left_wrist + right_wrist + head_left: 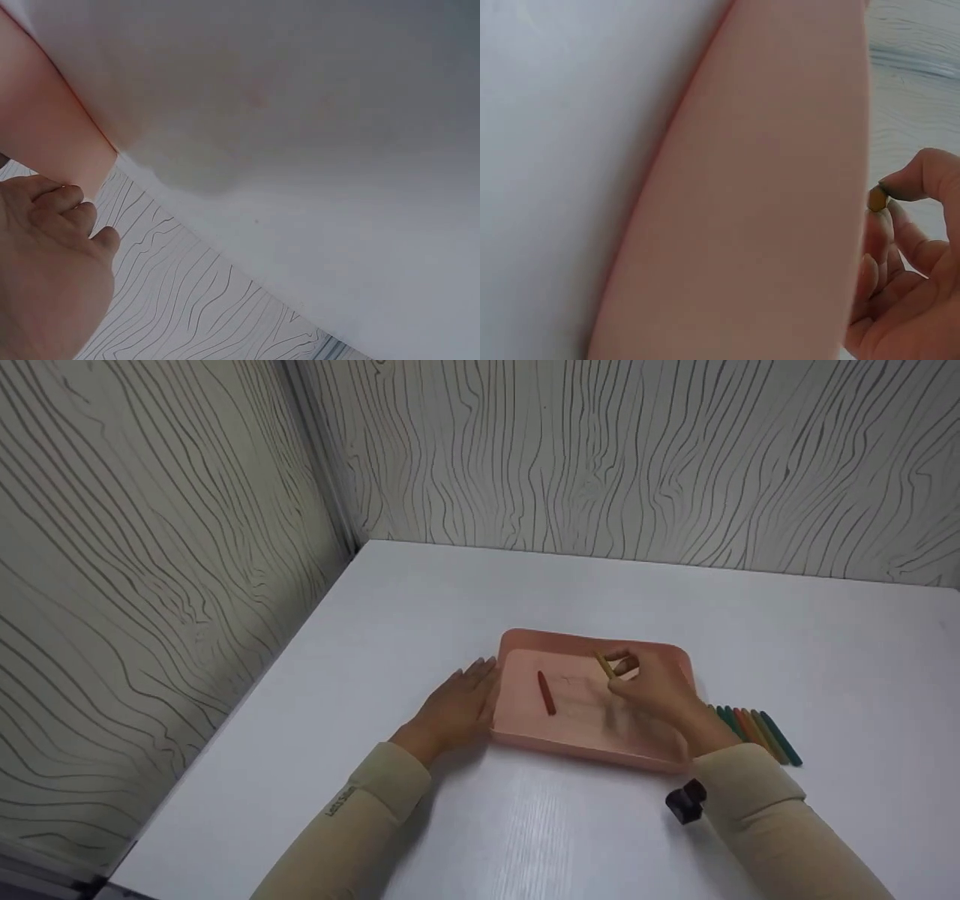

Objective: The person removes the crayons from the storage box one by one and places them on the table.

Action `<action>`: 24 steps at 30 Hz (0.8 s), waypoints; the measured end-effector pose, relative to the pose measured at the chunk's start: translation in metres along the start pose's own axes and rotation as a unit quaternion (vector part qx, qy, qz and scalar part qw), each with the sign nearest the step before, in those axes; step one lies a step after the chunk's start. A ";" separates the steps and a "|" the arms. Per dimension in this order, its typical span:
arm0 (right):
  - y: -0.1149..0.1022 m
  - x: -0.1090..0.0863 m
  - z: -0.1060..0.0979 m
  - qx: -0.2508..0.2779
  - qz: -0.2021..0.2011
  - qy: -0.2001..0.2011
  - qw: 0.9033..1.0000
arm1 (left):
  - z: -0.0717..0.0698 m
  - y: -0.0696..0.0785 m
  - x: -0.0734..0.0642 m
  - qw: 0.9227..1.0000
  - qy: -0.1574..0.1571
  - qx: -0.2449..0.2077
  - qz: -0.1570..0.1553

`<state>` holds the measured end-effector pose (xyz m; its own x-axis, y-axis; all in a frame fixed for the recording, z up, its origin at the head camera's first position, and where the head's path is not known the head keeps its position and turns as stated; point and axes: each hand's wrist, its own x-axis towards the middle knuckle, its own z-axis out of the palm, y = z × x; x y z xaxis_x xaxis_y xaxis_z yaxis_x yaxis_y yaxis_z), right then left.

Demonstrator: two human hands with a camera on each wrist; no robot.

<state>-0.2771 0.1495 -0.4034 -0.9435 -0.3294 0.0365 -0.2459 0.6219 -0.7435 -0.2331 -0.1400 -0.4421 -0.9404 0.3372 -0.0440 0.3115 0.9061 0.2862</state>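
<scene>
A pink tray (555, 742) with low walls lies on the white table. Inside it, toward the left, is a red crayon (547, 693). My right hand (654, 684) is over the tray's right half, pinching a mustard-yellow crayon (604, 665) between thumb and fingers. One end of that yellow crayon (877, 199) shows past the tray's wall in the right wrist view. My left hand (459, 705) rests beside the tray's left wall, fingers extended along it. In the left wrist view, that hand's fingertips (82, 216) are right at the tray wall.
Several green, orange and yellow crayons (780, 739) lie side by side on the table (420, 607) to the right of the tray, partly hidden by my right wrist. A small black object (686, 801) is at my right sleeve. Wood-grain patterned panels (600, 457) border the table behind and left.
</scene>
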 end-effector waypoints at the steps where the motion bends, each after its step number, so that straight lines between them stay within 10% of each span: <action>1: 0.002 -0.001 -0.004 -0.001 0.000 0.006 1.000 | 0.000 0.000 0.000 1.000 0.001 -0.001 0.000; 24: 0.057 -0.051 -0.084 -0.099 0.070 0.041 0.992 | -0.001 -0.002 -0.001 1.000 0.007 0.006 0.020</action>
<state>-0.2611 0.2611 -0.3916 -0.9843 -0.1767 0.0016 -0.1422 0.7869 -0.6004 -0.2333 -0.1423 -0.4422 -0.9286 0.3705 -0.0197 0.3510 0.8945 0.2769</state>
